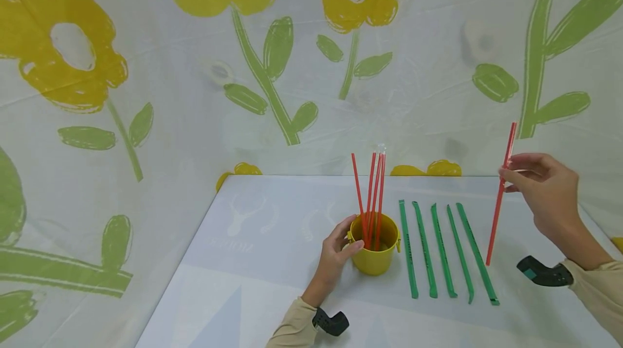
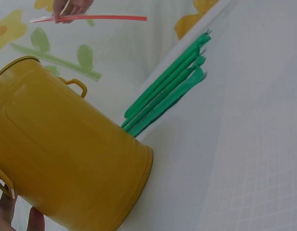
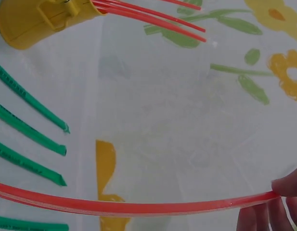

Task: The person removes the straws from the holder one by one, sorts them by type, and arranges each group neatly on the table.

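Note:
My right hand (image 1: 547,188) pinches a red drinking straw (image 1: 497,207) near its upper part, holding it nearly upright above the table's right side. In the right wrist view the same straw (image 3: 138,209) runs across the lower part, with thumb and fingers at one end. With my left hand (image 1: 330,261) I grip the left side of a small yellow bucket (image 1: 372,263), thumb near the front rim. Several red straws (image 1: 357,183) stand in the bucket, leaning slightly apart. The left wrist view shows the bucket's side (image 2: 76,144) and only a few of my fingertips.
Several green paper-wrapped straws (image 1: 422,251) lie side by side on the white table (image 1: 272,261), between the bucket and my right hand. Behind the table hangs a pale cloth (image 1: 418,94) printed with yellow flowers. Each wrist wears a black device (image 1: 545,272).

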`<state>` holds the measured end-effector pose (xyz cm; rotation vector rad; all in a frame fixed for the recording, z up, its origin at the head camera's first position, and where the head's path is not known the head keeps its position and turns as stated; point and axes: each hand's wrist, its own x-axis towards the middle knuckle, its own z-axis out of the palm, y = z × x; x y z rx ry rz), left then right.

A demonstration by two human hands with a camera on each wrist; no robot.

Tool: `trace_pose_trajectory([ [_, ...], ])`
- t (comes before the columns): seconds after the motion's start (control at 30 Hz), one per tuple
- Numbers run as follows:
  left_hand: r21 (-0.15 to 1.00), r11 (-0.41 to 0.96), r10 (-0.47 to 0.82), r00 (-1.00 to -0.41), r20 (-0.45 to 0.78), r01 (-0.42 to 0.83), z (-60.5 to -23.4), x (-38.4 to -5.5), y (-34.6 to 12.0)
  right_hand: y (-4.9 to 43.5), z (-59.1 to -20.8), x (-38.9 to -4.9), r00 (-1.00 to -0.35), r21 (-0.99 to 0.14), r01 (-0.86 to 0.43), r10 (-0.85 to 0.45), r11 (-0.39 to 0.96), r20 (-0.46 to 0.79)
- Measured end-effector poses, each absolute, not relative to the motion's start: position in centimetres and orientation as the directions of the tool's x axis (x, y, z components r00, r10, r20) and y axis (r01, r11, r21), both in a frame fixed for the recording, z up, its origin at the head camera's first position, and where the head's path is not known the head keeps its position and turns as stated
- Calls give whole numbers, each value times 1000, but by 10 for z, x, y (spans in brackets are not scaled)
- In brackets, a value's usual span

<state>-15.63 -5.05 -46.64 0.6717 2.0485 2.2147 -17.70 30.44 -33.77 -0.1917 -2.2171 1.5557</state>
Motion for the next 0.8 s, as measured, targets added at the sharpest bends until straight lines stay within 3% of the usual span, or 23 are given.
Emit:
trace_pose_trajectory([
  [0.17,960,-118,333,-900,280,255,-465,-156,-50,311,-348,-180,-915,-896,-42,343,443,213],
  [0.47,956,-127,307,-906,291,265,-485,-164,-48,321,-363,-187,-943,-883,-32,278,469,182],
  [0.8,946,-141,281,-905,321,292,-499,-168,-48,329,-380,-196,-970,-798,46,217,601,107],
])
